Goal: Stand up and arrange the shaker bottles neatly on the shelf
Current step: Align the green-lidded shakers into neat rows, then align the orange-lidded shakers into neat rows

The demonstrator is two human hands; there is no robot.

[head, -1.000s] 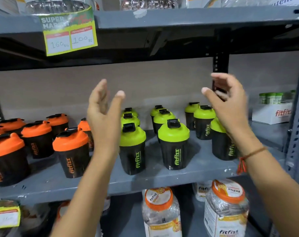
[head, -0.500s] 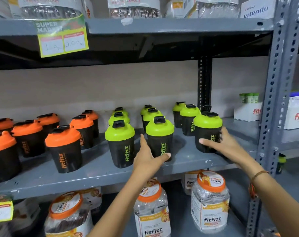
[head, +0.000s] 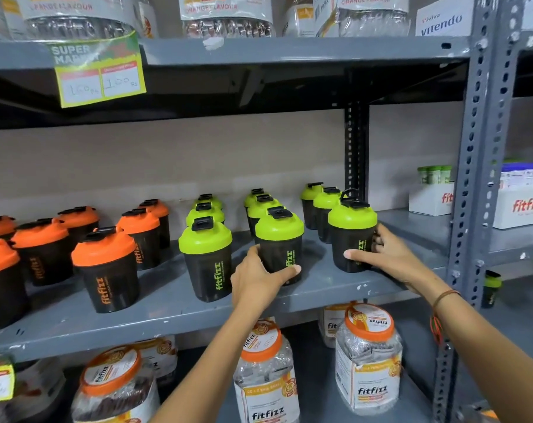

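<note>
shaker bottles on shelf (upright rows) | jars below

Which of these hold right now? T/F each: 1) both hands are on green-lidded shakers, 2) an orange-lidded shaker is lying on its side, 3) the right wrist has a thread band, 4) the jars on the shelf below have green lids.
1) True. The left hand wraps the middle front green-lidded shaker, and the right hand grips the rightmost front green-lidded shaker.
2) False. Every orange-lidded shaker in view stands upright.
3) True. A thread band circles the right wrist.
4) False. The jars on the lower shelf have orange-rimmed lids.
</note>
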